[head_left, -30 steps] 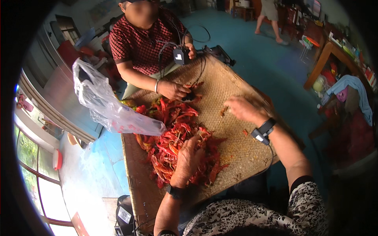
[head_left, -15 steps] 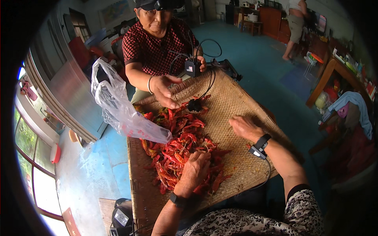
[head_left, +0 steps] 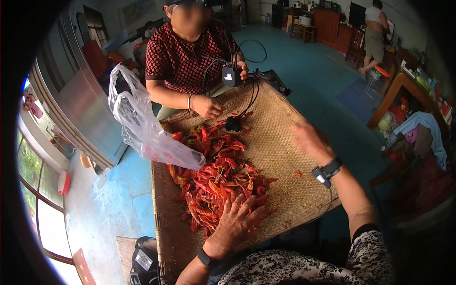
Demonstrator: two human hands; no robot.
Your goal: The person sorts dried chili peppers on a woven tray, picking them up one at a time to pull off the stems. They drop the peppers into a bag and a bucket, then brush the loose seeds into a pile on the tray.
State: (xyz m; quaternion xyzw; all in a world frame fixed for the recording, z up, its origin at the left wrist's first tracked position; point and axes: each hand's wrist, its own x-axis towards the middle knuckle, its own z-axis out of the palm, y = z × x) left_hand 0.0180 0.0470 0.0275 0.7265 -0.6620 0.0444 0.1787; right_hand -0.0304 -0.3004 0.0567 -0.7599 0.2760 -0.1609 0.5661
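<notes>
Dried red chilies (head_left: 216,183): they are lying in a loose heap over the left half of the woven tray (head_left: 273,126).
Left hand (head_left: 236,223): it is resting palm-down on the near part of the heap, its grip released and its fingers fanning out over the pods.
Right hand (head_left: 309,141): it is showing as a blur by the tray's right rim, well apart from the heap; whether its grip is grasping anything cannot be told.
Yellow seeds (head_left: 285,194): they are dotting the near right of the weave, with one chili fragment (head_left: 298,174) lying alone beside them.
Extent of work: judging by the layout, most pods are remaining in the heap and little is lying apart; how many are already handled is not showing.
Plastic bag (head_left: 156,137): translucent, it is slanting across the left rim, its lower end overlapping the heap.
Black object (head_left: 233,124): of unclear kind, it is sitting at the heap's far end.
Co-worker (head_left: 190,66): this person is facing the tray, one hand (head_left: 207,107) hovering near that end.
</notes>
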